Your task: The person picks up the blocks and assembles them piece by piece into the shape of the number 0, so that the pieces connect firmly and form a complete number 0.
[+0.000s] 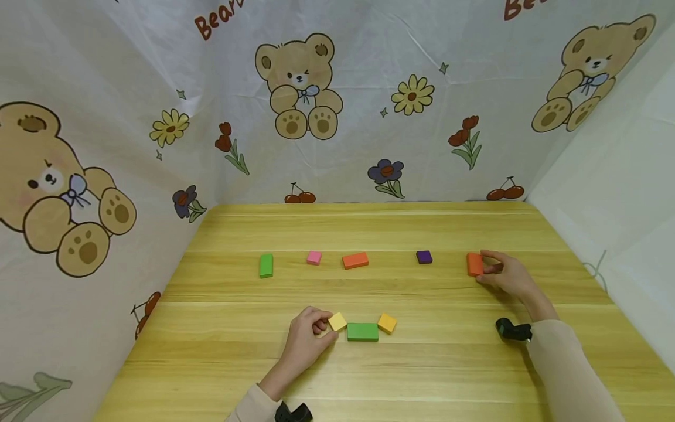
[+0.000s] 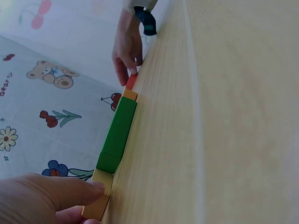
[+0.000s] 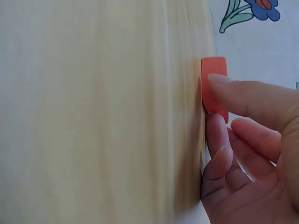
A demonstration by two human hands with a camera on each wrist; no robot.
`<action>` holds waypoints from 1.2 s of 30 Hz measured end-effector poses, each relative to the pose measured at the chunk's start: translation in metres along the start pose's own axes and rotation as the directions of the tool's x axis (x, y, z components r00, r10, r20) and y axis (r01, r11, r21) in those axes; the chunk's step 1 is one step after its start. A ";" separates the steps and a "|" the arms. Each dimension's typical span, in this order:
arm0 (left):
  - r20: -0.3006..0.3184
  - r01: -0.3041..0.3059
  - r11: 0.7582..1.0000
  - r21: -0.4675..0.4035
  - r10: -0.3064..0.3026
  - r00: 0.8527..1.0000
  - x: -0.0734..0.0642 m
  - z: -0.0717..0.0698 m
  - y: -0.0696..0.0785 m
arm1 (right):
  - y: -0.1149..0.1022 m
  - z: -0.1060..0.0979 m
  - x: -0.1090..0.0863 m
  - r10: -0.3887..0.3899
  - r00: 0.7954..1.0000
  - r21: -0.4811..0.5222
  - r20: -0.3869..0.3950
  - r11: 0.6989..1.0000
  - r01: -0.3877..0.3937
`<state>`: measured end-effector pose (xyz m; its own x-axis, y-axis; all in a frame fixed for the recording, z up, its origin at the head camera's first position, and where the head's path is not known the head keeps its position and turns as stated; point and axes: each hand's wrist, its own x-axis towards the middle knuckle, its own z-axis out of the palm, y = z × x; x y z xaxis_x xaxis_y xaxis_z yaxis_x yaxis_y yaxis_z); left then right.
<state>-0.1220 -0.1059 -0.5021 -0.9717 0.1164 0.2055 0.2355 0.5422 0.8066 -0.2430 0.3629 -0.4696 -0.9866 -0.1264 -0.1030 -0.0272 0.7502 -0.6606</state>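
My left hand [image 1: 308,334] pinches a pale yellow block [image 1: 337,322] between thumb and fingers. In the left wrist view the thumb lies along one side of that yellow block [image 2: 99,196]. A long green block [image 1: 362,332] lies against it to the right, and an orange-yellow block [image 1: 387,323] sits tilted at the green one's other end. Farther right, my right hand [image 1: 508,274] grips an orange-red block [image 1: 474,264] standing lengthwise away from me. The right wrist view shows the thumb on this orange-red block [image 3: 215,88], with a fingertip at its lower end.
Behind, a loose row holds a green block [image 1: 266,265], a pink block [image 1: 314,258], another orange-red block [image 1: 355,260] and a dark purple block [image 1: 424,257]. Bear-printed cloth [image 1: 358,117] walls the back and left of the wooden table [image 1: 422,375]. Black wrist devices [image 1: 512,330] sit by both sleeves.
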 end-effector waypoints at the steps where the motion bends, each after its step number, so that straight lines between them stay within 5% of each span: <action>1: 0.000 -0.001 1.000 0.001 0.001 1.000 0.000 0.000 0.000 | -0.001 0.000 0.000 0.000 1.000 -0.004 0.002 1.000 0.000; 36: 0.002 0.005 1.000 0.001 -0.005 1.000 0.000 0.000 0.000 | -0.007 0.006 -0.006 0.000 0.998 0.019 -0.064 1.000 0.001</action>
<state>-0.1222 -0.1056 -0.5023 -0.9728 0.1158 0.2006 0.2311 0.5439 0.8067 -0.2362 0.3546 -0.4695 -0.9949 -0.0846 -0.0547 -0.0256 0.7378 -0.6745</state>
